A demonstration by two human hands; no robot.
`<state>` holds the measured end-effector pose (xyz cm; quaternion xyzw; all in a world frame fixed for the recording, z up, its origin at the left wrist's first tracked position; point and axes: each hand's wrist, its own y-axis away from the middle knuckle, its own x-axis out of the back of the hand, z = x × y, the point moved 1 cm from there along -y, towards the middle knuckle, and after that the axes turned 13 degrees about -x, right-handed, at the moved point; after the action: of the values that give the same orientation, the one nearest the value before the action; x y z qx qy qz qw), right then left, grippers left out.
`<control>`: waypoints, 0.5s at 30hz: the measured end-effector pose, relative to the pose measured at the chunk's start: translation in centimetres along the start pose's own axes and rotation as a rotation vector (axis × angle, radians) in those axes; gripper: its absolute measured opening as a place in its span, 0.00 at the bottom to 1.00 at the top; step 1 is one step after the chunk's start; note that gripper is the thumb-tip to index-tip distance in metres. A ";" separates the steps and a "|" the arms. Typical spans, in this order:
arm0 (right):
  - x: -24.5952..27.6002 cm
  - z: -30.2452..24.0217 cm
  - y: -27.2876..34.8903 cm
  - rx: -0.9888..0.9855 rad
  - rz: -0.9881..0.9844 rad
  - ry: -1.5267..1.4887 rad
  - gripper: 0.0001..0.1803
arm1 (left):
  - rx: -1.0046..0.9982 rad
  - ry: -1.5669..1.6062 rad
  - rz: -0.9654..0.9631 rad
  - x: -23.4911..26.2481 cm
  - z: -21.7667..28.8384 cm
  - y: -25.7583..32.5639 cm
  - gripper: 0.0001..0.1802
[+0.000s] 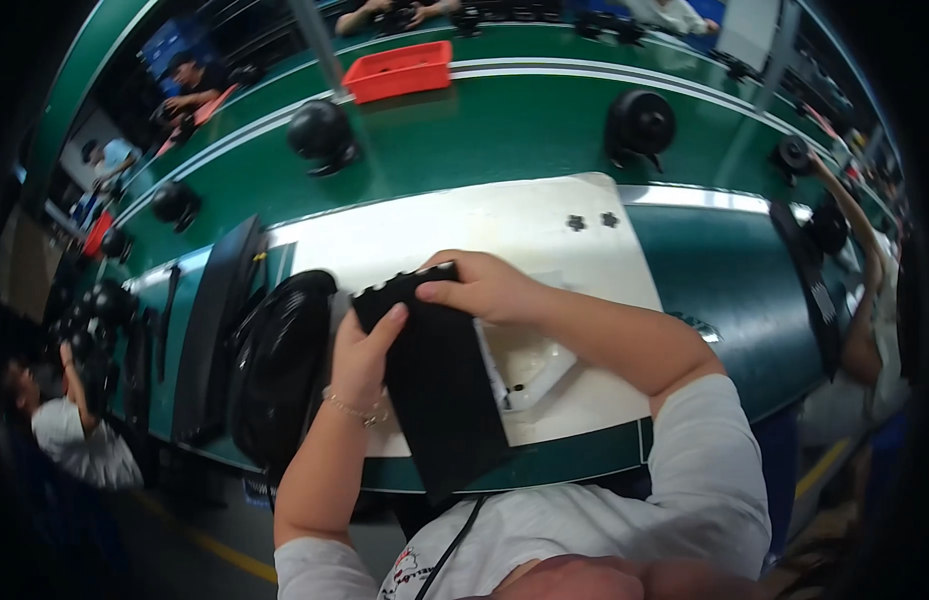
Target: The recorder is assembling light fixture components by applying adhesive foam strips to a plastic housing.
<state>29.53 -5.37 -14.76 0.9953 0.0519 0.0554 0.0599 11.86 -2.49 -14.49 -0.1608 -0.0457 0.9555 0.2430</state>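
I hold a flat black rectangular part [440, 390] over the near edge of a white work mat [465, 235]. My left hand [363, 355] grips its left side, thumb pressed on the upper left face. My right hand [485, 285] is curled over its top edge, fingers on a ridged strip. A thin black cable [450, 550] hangs from the part's lower end toward my chest. Under the part a white moulded holder [530, 365] shows on the mat.
A round black grille piece [280, 365] and a black panel [220, 320] lie left of the mat. Black domed units [322, 133] [640, 123] and a red bin [400, 70] ride the green conveyor. Other people work at left, right and across.
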 end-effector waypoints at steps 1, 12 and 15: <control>0.1 -0.3 0.1 -0.014 -0.033 0.001 0.14 | -0.017 -0.002 0.000 0.0 -0.1 0.1 0.17; 0.6 -1.9 0.5 -0.133 -0.026 -0.259 0.24 | -0.033 0.029 -0.034 1.9 0.2 -0.7 0.14; 1.6 -1.8 -1.5 -0.029 0.059 0.148 0.16 | 0.034 0.057 0.006 1.6 0.0 -0.1 0.18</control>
<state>30.79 -3.51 -12.98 0.9886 0.0259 0.1314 0.0687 10.59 -1.59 -14.94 -0.1840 -0.0222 0.9519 0.2438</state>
